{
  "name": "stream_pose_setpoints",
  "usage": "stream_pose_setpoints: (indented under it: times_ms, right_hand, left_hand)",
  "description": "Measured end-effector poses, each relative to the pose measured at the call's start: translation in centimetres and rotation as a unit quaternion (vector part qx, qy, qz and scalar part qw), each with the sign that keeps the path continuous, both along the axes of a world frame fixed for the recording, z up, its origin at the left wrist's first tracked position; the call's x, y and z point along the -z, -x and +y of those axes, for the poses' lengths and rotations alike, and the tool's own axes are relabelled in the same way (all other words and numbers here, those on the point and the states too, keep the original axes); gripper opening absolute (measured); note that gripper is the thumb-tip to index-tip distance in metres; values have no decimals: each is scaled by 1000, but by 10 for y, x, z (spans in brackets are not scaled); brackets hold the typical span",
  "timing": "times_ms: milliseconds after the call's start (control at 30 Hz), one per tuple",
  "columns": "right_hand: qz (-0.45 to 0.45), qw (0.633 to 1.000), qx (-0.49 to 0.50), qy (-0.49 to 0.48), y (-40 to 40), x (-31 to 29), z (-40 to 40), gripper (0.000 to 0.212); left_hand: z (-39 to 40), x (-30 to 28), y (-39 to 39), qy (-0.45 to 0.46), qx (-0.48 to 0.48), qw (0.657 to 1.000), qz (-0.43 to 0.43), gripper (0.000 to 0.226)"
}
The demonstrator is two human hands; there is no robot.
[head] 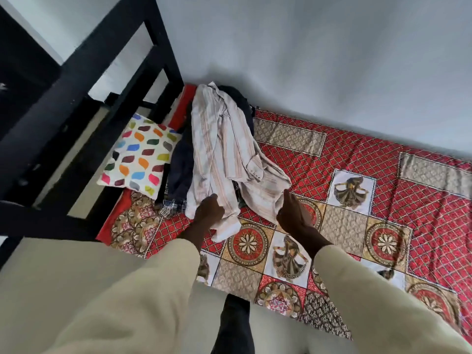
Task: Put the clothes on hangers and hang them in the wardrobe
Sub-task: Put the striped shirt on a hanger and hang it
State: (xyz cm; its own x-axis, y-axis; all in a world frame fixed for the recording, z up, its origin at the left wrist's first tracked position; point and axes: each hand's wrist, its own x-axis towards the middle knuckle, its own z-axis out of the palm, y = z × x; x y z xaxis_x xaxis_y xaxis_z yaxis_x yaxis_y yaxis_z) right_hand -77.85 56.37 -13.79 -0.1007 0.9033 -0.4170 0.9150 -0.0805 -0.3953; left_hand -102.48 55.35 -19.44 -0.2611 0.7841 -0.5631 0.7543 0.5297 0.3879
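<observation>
Two cream sleeves fill the bottom of the frame, one rising from the lower left and one from the lower right, with a dark trouser leg (236, 325) between them at the bottom centre. Just above the sleeves, the left hand (208, 212) sits a little left of centre, its fingers curled round the lower edge of a pale striped shirt (224, 152) and gripping the cloth. The right hand (291, 213), just right of centre, lies at the shirt's other lower edge with its index finger stretched up along the cloth; whether the other fingers pinch the fabric I cannot tell.

Both hands are over a bed covered by a red patterned bedspread (357, 175) with medallions and dancer panels, which runs from centre to the right edge. The shirt lies spread from the hands up toward the middle of the frame, draped over a heap of dark clothes (182, 169), with a checked piece showing at the heap's lower edge. Left of the heap rests a white cushion (140, 157) with coloured leaf shapes. Beyond it, in the upper left, stands a black bed frame (84, 80), and a pale wall fills the top.
</observation>
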Motion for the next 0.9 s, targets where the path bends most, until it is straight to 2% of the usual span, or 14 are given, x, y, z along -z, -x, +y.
stream_pose_setpoints:
  times_ms: [100, 200, 267, 367, 400, 433, 500, 567, 600, 667, 733, 833, 867, 900]
  right_hand:
    - [5, 1000, 5, 1, 49, 15, 61, 60]
    - [13, 1000, -4, 20, 88, 38, 114, 55]
    - [19, 1000, -13, 15, 101, 52, 134, 42]
    - [7, 999, -33, 13, 111, 77, 158, 29]
    - [4, 999, -38, 14, 114, 81, 163, 28]
    - [-5, 999, -45, 13, 116, 83, 168, 27]
    - [-11, 999, -44, 15, 119, 88, 178, 25]
    - [-1, 1000, -12, 15, 124, 90, 189, 26]
    - [14, 1000, 14, 11, 128, 91, 196, 28]
    - [74, 993, 83, 32, 143, 85, 214, 38]
    - [171, 966, 160, 106, 161, 80, 236, 53]
    - [332, 869, 284, 233, 179, 94, 262, 75]
    - [362, 843, 298, 262, 186, 95, 261, 75]
    - [383, 831, 297, 273, 192, 90, 257, 56]
  left_hand:
    - [81, 23, 44, -7, -114, 989, -92, 47]
    - [154, 59, 81, -21, -200, 960, -193, 45]
    - [188, 73, 92, -28, -253, 942, -219, 60]
    - [238, 87, 103, -64, -338, 912, -225, 100]
    - [249, 91, 106, -67, -355, 905, -222, 103]
    - [255, 89, 108, -66, -360, 907, -209, 97]
    - [261, 82, 111, -80, -330, 929, -146, 64]
    - [258, 68, 105, -133, -293, 941, -102, 40]
    - [251, 59, 99, -159, -279, 940, -114, 39]
    - [230, 44, 91, -157, -297, 917, -216, 24]
    - [198, 36, 83, -58, -310, 888, -334, 14]
    - [144, 36, 82, 174, -110, 904, -375, 17]
    - [129, 39, 86, 236, -39, 896, -373, 16]
    - [118, 45, 91, 270, -7, 888, -373, 10]
